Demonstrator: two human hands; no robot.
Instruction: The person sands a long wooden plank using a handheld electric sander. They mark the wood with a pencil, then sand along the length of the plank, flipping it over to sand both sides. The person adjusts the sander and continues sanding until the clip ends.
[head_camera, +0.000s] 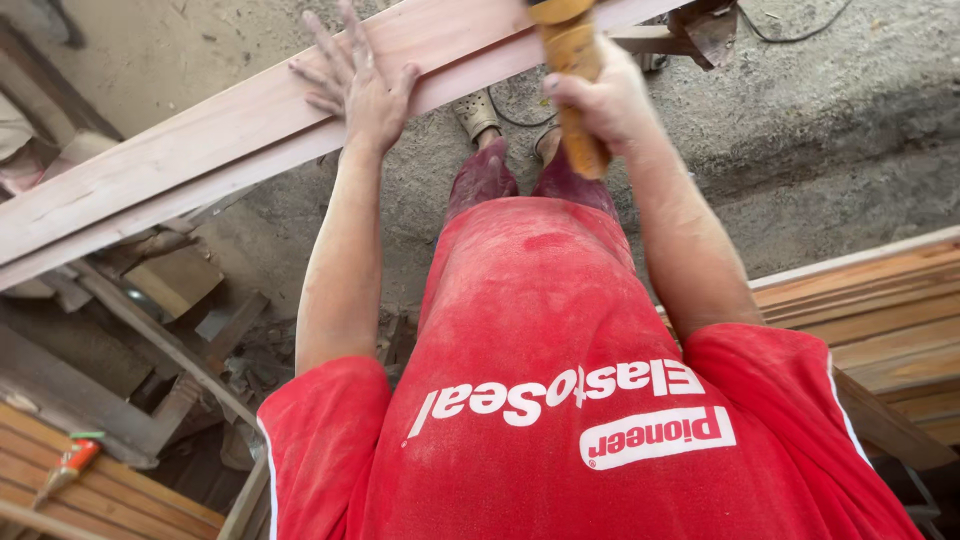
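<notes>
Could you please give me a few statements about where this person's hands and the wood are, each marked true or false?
1. The left hand lies flat, fingers spread, on the long wooden plank. True.
2. The right hand is empty. False: its grip is closed round the orange-brown tool handle.
3. Both hands rest on the plank. False: only the left one does; the right one holds the tool handle near the plank's edge.
4. More planks are stacked at the right. True.
5. The floor is tiled and white. False: it is grey and dusty.
</notes>
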